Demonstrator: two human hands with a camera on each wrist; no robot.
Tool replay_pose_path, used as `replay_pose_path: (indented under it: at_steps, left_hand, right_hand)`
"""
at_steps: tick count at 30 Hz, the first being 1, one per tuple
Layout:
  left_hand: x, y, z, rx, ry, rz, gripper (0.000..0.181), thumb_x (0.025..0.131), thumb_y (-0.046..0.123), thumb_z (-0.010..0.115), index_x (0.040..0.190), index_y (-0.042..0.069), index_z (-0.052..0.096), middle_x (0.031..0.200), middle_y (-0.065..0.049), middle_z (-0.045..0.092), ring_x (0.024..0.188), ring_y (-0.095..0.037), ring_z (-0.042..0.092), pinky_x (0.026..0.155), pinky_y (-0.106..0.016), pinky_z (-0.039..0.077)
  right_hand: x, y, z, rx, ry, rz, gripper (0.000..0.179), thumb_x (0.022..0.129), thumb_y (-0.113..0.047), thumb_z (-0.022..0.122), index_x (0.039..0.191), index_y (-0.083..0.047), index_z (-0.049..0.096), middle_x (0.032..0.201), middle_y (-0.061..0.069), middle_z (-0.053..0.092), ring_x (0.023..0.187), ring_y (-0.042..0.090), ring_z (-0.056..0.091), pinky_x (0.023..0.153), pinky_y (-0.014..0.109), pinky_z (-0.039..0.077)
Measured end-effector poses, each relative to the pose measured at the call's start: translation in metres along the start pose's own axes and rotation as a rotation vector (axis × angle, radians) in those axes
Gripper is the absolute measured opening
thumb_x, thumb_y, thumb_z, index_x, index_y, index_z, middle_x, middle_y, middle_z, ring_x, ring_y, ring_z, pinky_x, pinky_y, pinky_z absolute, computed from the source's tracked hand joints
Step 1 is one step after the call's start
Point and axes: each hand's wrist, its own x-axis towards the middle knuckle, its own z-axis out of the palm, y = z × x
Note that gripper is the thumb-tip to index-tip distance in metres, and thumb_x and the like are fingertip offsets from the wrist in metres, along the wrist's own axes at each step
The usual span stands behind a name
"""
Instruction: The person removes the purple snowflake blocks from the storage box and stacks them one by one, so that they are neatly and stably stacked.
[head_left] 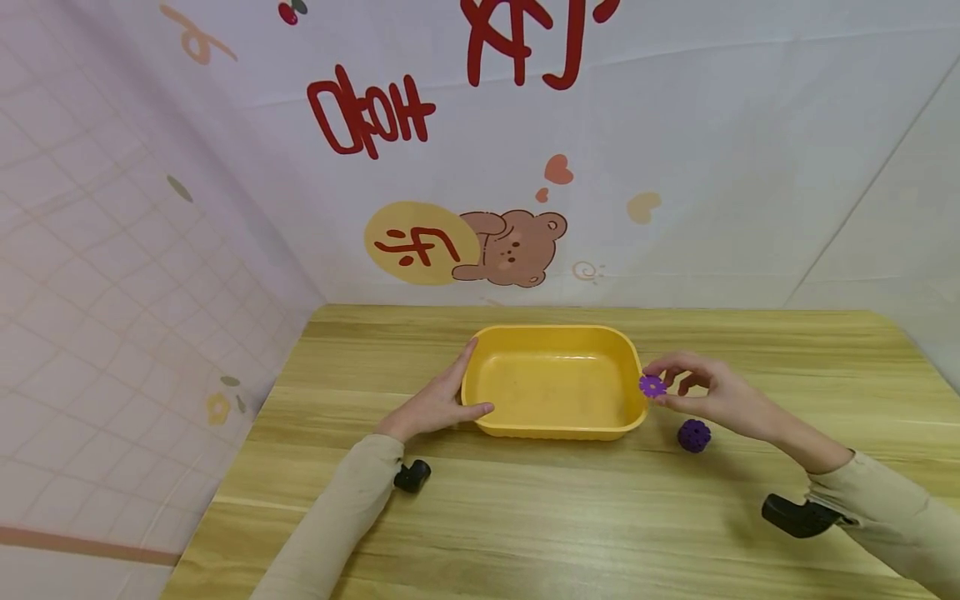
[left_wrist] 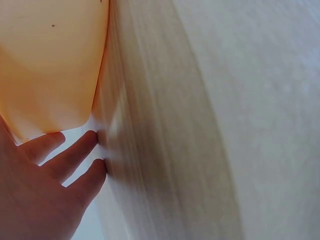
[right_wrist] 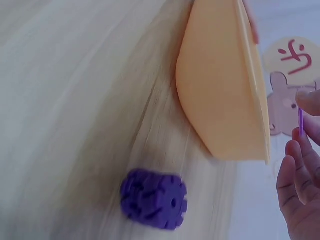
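A yellow plastic basin (head_left: pixel 557 432) sits on the table, its inside bare. My left hand (head_left: pixel 433 404) holds its left end, thumb over the near rim and fingers spread along the outer wall; the left wrist view shows those fingers (left_wrist: pixel 75 155) low beside the basin's wall. Off the basin's right end, my right hand (head_left: pixel 708 392) pinches a flat purple notched disc (head_left: pixel 652 386) with a small hole, between thumb and fingertips. The disc appears edge-on in the right wrist view. Below that hand stands a short stack of dark purple notched discs (head_left: pixel 694 436), seen larger in the right wrist view.
The wooden table (head_left: pixel 540 517) reaches back to a white wall cloth (head_left: pixel 720 167) printed with a bear and red characters. A grid-patterned cloth (head_left: pixel 112 292) hangs at the left. Black wrist mounts (head_left: pixel 799 516) stick out from both sleeves.
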Motion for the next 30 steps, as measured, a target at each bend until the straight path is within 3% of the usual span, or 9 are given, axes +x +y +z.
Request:
replay_pose_path:
  at_steps: [11,17,30]
  left_hand:
    - [0.0,-0.001,-0.001,0.006,-0.007,-0.012,0.108,0.085,0.045,0.071,0.156,0.024,-0.008,0.16,0.004,0.004,0.142,-0.016,0.019,0.114,-0.038,0.022]
    - [0.0,0.0,-0.001,-0.003,-0.008,-0.015,0.108,0.085,0.045,0.072,0.155,0.026,-0.009,0.16,0.004,0.004,0.142,-0.016,0.02,0.114,-0.036,0.022]
    - [0.001,-0.001,-0.001,0.007,-0.015,-0.026,0.109,0.085,0.046,0.071,0.155,0.029,-0.01,0.16,0.005,0.003,0.142,-0.015,0.018,0.114,-0.036,0.021]
  right_hand:
    - [-0.024,0.007,-0.012,-0.05,0.026,0.072,0.032,0.084,0.003,0.072,0.113,-0.009,0.065,0.103,0.001,0.065,0.086,0.012,0.056,0.072,0.018,0.049]
    - [-0.034,0.018,-0.01,-0.053,0.044,0.062,0.032,0.081,0.007,0.073,0.109,-0.005,0.066,0.101,0.004,0.065,0.084,0.012,0.058,0.072,0.018,0.05]
    - [-0.065,0.038,0.004,0.021,0.051,0.155,0.032,0.08,0.008,0.074,0.109,0.002,0.063,0.105,0.011,0.065,0.101,0.001,0.058,0.087,0.013,0.046]
